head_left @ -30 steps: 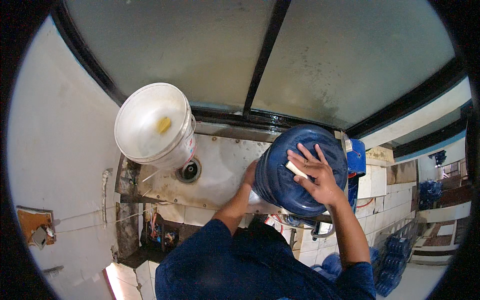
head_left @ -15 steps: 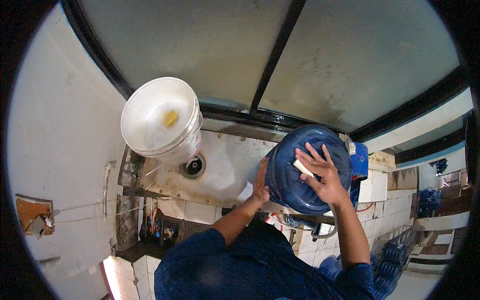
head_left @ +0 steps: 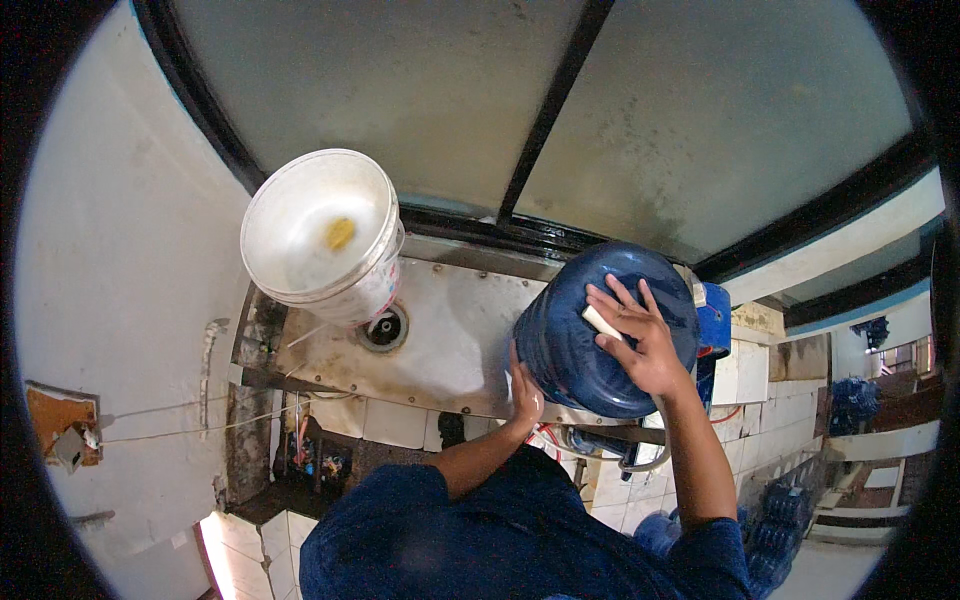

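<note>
A large blue plastic water jug (head_left: 570, 350) rests on the metal counter, leaning, with its broad round base facing up toward me. My left hand (head_left: 524, 388) supports the jug's left side, its palm and fingers against the wall. On the base lies my right hand (head_left: 645, 345), fingers spread. A pale, narrow block (head_left: 601, 322) is pinched between its thumb and fingers and pressed on the plastic; I cannot tell its material. The jug's neck is hidden beneath it.
A white bucket (head_left: 262, 275) with cloudy liquid and a yellow sponge (head_left: 341, 234) stands left on the metal counter (head_left: 450, 340), beside a round drain (head_left: 386, 328). Dark-framed glass panels (head_left: 400, 110) rise behind. A blue object (head_left: 714, 322) sits right of the jug; a hose (head_left: 650, 463) hangs below.
The jug has tipped slightly, showing more of its left side. My left hand has slid a little lower along it. My right hand has shifted slightly left with the pale block.
</note>
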Demonstrator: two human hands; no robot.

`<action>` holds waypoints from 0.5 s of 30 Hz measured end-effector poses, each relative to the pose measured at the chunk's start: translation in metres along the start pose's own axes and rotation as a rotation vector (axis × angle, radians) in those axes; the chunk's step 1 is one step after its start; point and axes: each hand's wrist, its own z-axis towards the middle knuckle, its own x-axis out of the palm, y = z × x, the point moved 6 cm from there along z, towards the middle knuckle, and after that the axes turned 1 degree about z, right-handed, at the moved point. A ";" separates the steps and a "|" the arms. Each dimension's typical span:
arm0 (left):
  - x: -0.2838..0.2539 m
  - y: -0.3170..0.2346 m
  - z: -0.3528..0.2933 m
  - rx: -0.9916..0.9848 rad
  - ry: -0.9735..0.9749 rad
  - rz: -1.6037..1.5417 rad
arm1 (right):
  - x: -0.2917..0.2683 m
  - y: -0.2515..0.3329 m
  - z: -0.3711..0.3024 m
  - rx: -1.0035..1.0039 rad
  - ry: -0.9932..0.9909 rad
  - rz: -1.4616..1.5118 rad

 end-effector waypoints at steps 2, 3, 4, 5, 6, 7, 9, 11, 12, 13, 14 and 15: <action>0.009 0.023 0.013 -0.053 0.073 -0.492 | 0.003 -0.001 -0.002 -0.023 -0.006 -0.006; 0.011 0.023 0.031 -0.038 0.150 -0.554 | 0.002 -0.002 -0.002 -0.030 -0.011 -0.012; 0.009 0.027 0.044 -0.028 0.215 -0.601 | 0.002 0.001 0.000 -0.024 0.009 -0.025; 0.012 0.048 0.069 -0.195 0.208 -0.858 | 0.005 0.010 0.007 -0.053 0.023 -0.032; 0.016 0.043 0.094 -0.238 0.343 -0.752 | 0.005 0.011 0.009 -0.062 0.023 -0.035; 0.017 0.035 0.120 -0.277 0.469 -0.638 | 0.005 0.014 0.011 -0.078 0.025 -0.034; 0.037 -0.018 0.130 -0.474 0.563 -0.801 | 0.004 0.002 0.001 -0.047 0.008 -0.025; 0.045 -0.070 0.109 -0.599 0.600 -0.903 | 0.003 -0.002 -0.006 -0.011 0.005 -0.010; 0.044 -0.091 0.106 -0.607 0.598 -0.920 | 0.002 -0.001 -0.004 -0.012 0.003 -0.008; 0.045 -0.111 0.102 -0.615 0.602 -0.936 | 0.001 0.000 -0.005 -0.038 -0.012 -0.016; 0.041 -0.126 0.104 -0.550 0.526 -0.916 | -0.002 0.002 0.001 -0.050 -0.014 -0.033; 0.034 -0.132 0.091 -0.503 0.448 -0.891 | -0.001 0.004 0.002 -0.046 -0.012 -0.041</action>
